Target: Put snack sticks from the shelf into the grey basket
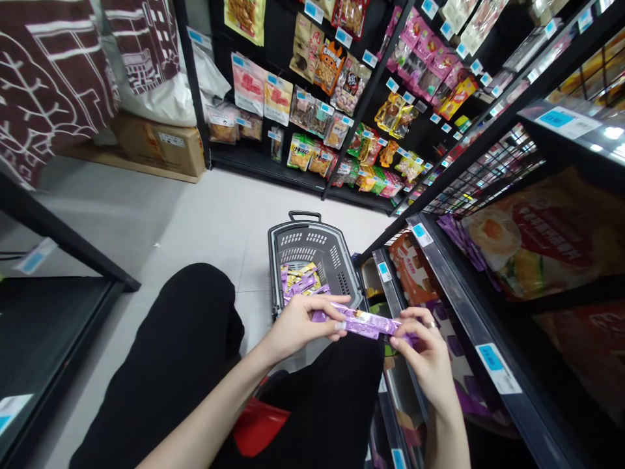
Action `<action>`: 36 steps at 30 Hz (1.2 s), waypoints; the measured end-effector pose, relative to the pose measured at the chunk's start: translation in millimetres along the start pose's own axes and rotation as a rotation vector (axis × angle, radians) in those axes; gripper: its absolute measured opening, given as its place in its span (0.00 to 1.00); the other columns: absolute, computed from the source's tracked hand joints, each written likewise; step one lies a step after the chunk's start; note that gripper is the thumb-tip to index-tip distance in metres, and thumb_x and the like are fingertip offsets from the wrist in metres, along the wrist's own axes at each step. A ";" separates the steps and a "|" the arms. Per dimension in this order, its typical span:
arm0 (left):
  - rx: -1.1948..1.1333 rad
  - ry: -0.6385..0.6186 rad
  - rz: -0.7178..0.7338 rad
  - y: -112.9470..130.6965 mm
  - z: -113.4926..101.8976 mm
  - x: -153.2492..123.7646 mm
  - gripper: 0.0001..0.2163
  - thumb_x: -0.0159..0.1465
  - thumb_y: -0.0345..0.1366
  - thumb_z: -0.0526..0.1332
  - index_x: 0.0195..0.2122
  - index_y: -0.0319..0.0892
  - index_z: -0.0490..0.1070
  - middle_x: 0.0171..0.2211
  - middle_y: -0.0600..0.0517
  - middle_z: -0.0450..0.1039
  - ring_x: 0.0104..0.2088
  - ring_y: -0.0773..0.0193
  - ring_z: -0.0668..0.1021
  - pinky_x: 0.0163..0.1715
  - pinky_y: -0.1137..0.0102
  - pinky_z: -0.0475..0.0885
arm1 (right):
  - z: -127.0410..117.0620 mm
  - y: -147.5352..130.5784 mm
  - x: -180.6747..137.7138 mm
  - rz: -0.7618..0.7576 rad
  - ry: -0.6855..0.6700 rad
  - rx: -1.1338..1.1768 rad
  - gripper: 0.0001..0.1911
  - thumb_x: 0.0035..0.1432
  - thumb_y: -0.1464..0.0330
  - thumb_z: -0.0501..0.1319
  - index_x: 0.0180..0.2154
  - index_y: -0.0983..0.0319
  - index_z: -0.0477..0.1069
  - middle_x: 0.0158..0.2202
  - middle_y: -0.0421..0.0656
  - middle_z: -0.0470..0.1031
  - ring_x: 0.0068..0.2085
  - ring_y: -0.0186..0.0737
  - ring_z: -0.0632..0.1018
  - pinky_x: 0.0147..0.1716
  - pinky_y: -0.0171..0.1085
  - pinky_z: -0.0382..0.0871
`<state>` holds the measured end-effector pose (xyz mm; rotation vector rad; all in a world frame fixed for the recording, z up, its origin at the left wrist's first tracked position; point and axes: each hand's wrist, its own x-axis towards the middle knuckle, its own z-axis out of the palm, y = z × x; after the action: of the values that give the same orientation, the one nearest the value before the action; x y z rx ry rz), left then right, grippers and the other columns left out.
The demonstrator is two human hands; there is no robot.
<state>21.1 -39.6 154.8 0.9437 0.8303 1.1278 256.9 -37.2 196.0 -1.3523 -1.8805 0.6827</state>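
Shop aisle: snack bags [249, 85] are being displayed on black racks [254, 153] beyond a pale floor [195, 221]. Slim purple packets [364, 324] are being held above the right thigh [342, 374]; their left end is being pinched by the left hand [312, 319], their right end by the fingertips of the right hand [424, 342]. Hands are being spaced apart, apparently so both ends are being supported. Long axis is running across the body, right end dipping slightly; which end is the top cannot be told. Mixed packets [303, 284] are being contained in a grey basket [319, 251], seemingly placed ahead for easy reach.
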 end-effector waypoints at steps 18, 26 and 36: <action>-0.136 0.313 0.143 -7.8 11.7 4.0 0.23 0.44 0.28 0.67 0.37 0.44 0.56 0.38 0.53 0.71 0.36 0.63 0.76 0.34 0.69 0.72 | 42.3 -13.2 -6.7 0.159 0.232 0.271 0.15 0.46 0.67 0.67 0.35 0.59 0.63 0.33 0.39 0.68 0.36 0.38 0.72 0.39 0.37 0.66; -0.299 0.233 0.027 -9.9 7.0 6.6 0.11 0.52 0.31 0.62 0.37 0.38 0.65 0.44 0.44 0.74 0.42 0.56 0.78 0.43 0.62 0.73 | 30.9 9.1 -0.9 0.371 0.205 0.566 0.17 0.44 0.65 0.68 0.39 0.61 0.72 0.37 0.44 0.76 0.37 0.41 0.75 0.38 0.38 0.70; -0.412 0.116 0.047 -9.8 -5.7 8.4 0.11 0.54 0.29 0.59 0.39 0.35 0.73 0.45 0.43 0.75 0.36 0.58 0.79 0.41 0.62 0.75 | 29.5 3.3 7.4 0.364 0.273 0.789 0.12 0.48 0.66 0.66 0.37 0.62 0.75 0.33 0.44 0.77 0.36 0.40 0.77 0.39 0.41 0.74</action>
<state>21.3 -31.9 143.0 0.5614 0.6362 1.3407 233.9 -29.5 177.4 -1.1685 -0.9725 1.1941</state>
